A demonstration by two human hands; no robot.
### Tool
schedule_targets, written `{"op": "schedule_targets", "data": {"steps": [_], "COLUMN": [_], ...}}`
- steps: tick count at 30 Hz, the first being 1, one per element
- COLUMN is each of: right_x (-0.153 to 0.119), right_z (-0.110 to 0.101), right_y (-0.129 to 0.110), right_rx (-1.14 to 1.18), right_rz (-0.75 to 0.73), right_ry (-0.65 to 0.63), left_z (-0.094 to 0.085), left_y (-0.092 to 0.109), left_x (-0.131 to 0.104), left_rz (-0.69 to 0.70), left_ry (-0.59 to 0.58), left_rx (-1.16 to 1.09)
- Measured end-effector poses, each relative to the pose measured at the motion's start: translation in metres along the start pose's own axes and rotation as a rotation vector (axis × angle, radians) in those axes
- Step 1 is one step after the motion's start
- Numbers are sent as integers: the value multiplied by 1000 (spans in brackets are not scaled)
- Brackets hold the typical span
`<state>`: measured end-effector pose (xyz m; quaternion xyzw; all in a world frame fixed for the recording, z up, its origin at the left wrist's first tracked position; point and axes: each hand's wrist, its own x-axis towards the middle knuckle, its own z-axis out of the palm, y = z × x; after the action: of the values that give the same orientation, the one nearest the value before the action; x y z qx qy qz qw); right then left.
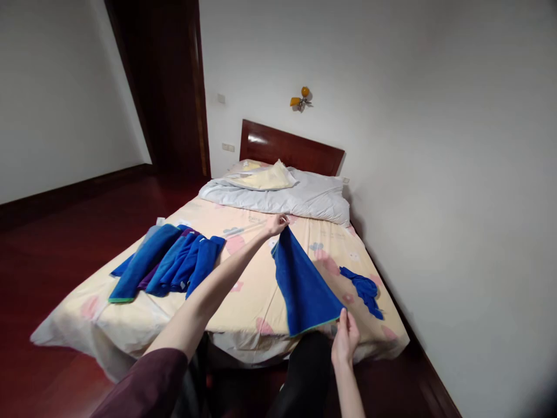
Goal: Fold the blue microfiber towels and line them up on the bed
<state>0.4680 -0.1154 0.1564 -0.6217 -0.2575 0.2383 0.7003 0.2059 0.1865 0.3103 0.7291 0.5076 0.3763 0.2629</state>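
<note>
A blue towel [302,290] with a green edge hangs stretched between my two hands over the near part of the bed. My left hand [278,223] reaches far out and pinches its upper corner. Closer to me, my right hand [346,337] grips the lower right corner between thumb and fingers. A crumpled blue cloth [363,290] lies on the bed to the right of the towel. Left of my left arm, several folded or rolled towels [174,261], mostly blue with some purple, lie side by side.
The bed [248,290] has a pale patterned sheet. A grey-white quilt [313,194] is bunched before the dark wooden headboard [291,145]. A white wall [456,203] runs close along the right side, and red-brown floor [100,226] lies to the left.
</note>
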Motion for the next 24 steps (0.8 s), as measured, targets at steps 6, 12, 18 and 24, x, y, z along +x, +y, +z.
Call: {"op": "schedule_targets", "data": {"steps": [6,12,18,24], "right_x": [52,61,58,52], "right_z": [5,11,12,1], "right_y": [-90,-155,-187,-193], "right_rx": [56,103,114,38], "right_rz": [-279,-402,-348,-293], "right_ry": [85,-74,-172,-252], "left_z": [-65,-120,-147,-155], "left_y": [20,38,41,26], "left_x": [-37,-85,-115,-138], "left_rz": [16,132,205,214], "left_ry": [86,1,119,106], "left_rx": [-389,-594,-152,-16]}}
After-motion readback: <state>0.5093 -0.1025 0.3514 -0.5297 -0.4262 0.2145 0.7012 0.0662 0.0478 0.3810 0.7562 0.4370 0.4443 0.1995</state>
